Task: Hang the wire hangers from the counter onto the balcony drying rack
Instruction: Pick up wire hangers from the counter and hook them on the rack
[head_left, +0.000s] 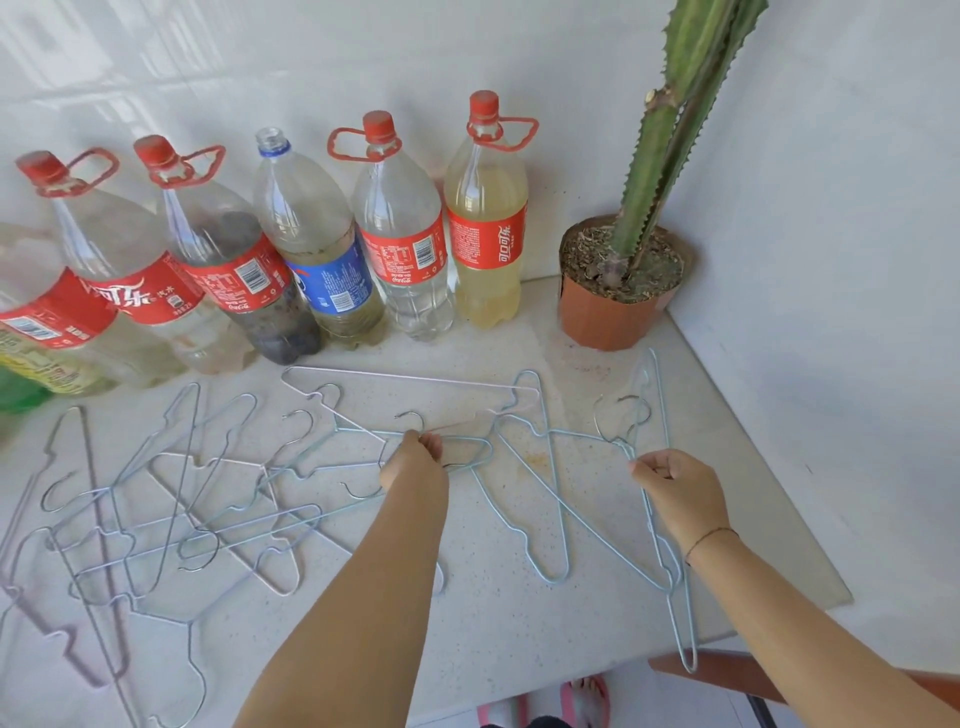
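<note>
Far left: wire hangers (171, 514) lie tangled, overlapping on counter (498, 613), hooks interlocked; likely dumped in heap, need separating.

Behind: bottle row (249, 260) against wall, out of working space. Red labels read Coca-Cola, Chinese characters too; one blue label, brand unreadable.

Centre: left hand (413, 465) pinches hanger neck below hook, good lifting point.

Right: right hand (675, 491) closes around pale blue hanger (660, 551) overhanging counter edge. Cactus pot (613, 306) tucked in corner. Drying rack not in view.

Each hand (415, 462) (675, 488) pinches wire hangers (550, 499) on the counter (519, 613).
</note>
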